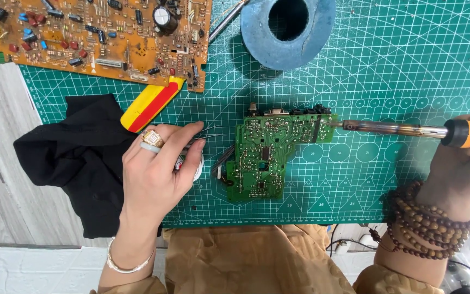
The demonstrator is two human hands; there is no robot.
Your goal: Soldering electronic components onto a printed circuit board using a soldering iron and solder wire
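Note:
A small green circuit board (pixel 265 155) lies solder side up in the middle of the green cutting mat (pixel 387 76). My right hand (pixel 461 174) grips a soldering iron (pixel 409 129) by its black and orange handle; the metal tip touches the board's upper right corner. My left hand (pixel 156 169) rests on the mat to the left of the board, pinching thin metal tweezers (pixel 210 133) whose points aim toward the board. A small round white tin (pixel 196 169) sits partly hidden under that hand.
A large orange circuit board (pixel 93 38) lies at the top left. A blue ring-shaped stand (pixel 288 32) sits at the top centre. A yellow and red tool handle (pixel 150 103) and a black cloth (pixel 80 158) lie left of my hand.

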